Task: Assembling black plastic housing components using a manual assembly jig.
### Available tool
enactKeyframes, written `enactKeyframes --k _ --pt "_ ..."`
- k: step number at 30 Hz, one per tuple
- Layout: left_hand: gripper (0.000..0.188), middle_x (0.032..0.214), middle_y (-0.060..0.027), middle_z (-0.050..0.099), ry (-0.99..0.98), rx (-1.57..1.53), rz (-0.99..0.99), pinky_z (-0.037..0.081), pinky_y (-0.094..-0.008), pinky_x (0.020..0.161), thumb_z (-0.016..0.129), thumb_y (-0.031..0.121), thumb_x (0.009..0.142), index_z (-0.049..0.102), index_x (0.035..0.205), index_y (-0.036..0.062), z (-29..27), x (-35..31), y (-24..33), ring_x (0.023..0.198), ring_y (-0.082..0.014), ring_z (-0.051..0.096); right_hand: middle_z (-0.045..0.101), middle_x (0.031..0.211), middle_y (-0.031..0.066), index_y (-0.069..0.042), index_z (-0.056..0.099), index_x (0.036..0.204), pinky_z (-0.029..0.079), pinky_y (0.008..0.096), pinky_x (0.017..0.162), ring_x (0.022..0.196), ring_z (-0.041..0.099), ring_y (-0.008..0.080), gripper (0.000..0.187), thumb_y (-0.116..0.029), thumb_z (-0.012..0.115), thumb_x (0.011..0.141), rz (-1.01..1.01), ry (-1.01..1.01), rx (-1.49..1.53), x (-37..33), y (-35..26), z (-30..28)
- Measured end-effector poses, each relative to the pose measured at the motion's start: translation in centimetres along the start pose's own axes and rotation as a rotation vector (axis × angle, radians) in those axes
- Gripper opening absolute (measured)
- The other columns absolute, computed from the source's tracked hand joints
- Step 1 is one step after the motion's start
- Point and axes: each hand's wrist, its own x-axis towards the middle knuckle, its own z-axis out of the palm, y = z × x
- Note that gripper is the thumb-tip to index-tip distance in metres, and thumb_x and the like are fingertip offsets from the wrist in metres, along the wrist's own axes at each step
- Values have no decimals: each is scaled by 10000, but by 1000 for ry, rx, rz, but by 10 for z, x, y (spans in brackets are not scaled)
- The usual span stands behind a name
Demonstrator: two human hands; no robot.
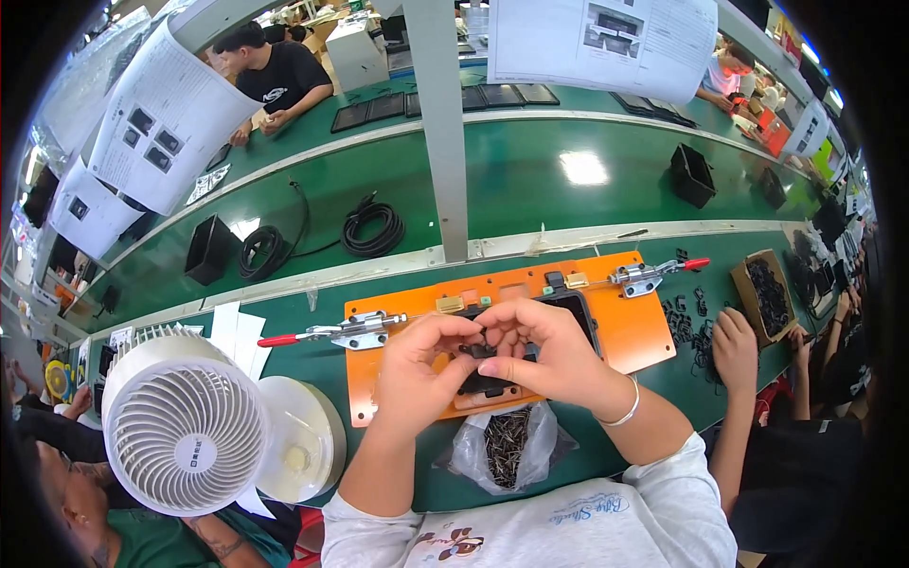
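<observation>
My left hand [422,364] and my right hand [540,350] meet over an orange fixture plate [630,327]. Between their fingertips they pinch a small black part [476,351], mostly covered by the fingers, so its exact kind does not show. Beneath the hands a black rectangular housing [579,312] sits in the plate, partly hidden. Red-handled toggle clamps stand at both ends: the left clamp [360,329] and the right clamp [639,278]. Close in front of the plate lies a clear plastic bag [535,450] holding many dark screws [507,445].
A white fan [189,431] stands at the left, near my left forearm. Small black parts [696,331] and a cardboard box [745,284] lie to the right, where another person's hand [736,350] reaches in. Behind the plate, a metal post [443,142] rises; coiled black cables [371,227] lie beyond.
</observation>
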Motion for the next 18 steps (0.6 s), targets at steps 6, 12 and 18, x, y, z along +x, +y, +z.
enactKeyframes --k 6,12,18 --pt "378 944 -60 639 -57 285 62 510 -279 763 682 -101 730 603 1090 -14 5 0 12 839 -139 622 597 865 13 -8 595 1024 486 207 661 751 566 54 274 -4 719 779 63 -37 3 6 2 -3" --pt "324 747 -91 622 -12 716 -5 476 -264 582 782 118 716 577 931 -11 -14 7 9 628 -172 602 625 821 44 27 595 936 531 224 661 742 630 95 182 63 678 779 165 69 -207 45 17 -29" --pt "326 674 -135 605 -190 906 -216 463 -375 586 734 260 765 528 814 11 -21 8 1 654 -296 603 649 707 77 45 639 786 529 247 620 675 632 115 85 26 714 750 221 -52 -354 75 40 -27"
